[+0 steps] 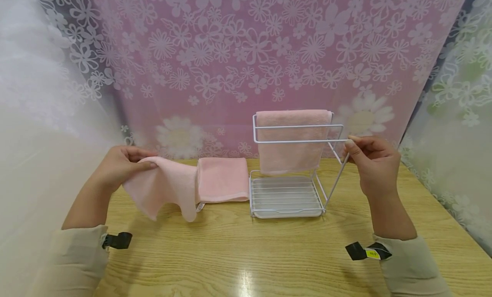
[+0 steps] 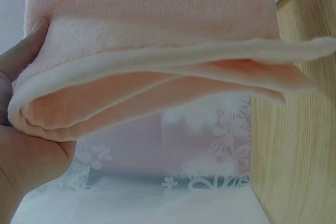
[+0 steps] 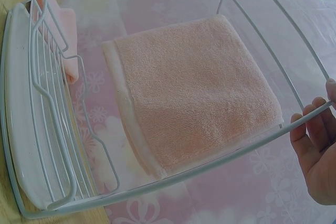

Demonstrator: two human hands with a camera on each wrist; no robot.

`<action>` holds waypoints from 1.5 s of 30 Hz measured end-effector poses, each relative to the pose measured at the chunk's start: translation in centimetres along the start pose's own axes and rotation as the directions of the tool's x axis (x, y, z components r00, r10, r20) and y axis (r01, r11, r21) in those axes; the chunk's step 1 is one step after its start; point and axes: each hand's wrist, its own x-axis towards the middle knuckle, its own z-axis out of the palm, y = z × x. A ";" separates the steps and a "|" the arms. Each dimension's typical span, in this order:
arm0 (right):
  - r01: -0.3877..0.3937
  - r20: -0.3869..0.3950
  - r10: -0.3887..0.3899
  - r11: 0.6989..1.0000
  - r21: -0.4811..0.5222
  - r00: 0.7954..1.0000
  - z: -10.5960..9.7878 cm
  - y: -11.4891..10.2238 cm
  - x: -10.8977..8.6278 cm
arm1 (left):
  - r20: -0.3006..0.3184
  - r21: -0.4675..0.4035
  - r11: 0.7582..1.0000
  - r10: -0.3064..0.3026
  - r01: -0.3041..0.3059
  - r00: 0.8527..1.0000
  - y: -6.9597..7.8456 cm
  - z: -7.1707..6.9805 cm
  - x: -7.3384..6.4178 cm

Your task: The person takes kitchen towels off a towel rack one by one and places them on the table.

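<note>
My left hand (image 1: 124,165) pinches a folded pink towel (image 1: 169,181) between thumb and fingers, and it hangs above the table at the left. In the left wrist view its layered edges (image 2: 157,59) face the camera. With thumb and fingers my right hand (image 1: 374,162) grips the upper right corner of a white wire rack (image 1: 300,141). Over the rack's rear bar hangs a second pink towel (image 1: 290,156), also broad in the right wrist view (image 3: 194,98). A third folded pink towel (image 1: 224,179) lies on the table, left of the rack and partly behind the held one.
The rack's base holds a white tray (image 1: 286,213) beneath a wire grid. Everything stands on a wood-grain table (image 1: 230,250). A pink flowered curtain (image 1: 238,66) hangs behind, with pale sheets at both sides.
</note>
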 end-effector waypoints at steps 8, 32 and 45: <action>0.006 -0.008 -0.006 0.999 -0.044 1.000 0.1 0.0 0.0 | 0.010 0.024 1.000 -0.017 0.017 1.000 -1.2 -1.0 -0.5; 0.002 -0.015 -0.003 0.999 -0.047 1.000 0.3 0.0 -0.1 | -0.039 0.344 0.937 0.080 -0.062 0.996 -4.5 -1.4 2.0; 0.001 -0.006 -0.002 1.000 -0.010 1.000 0.0 0.1 0.0 | -0.134 0.455 0.888 0.138 -0.063 0.981 -5.7 -0.1 5.4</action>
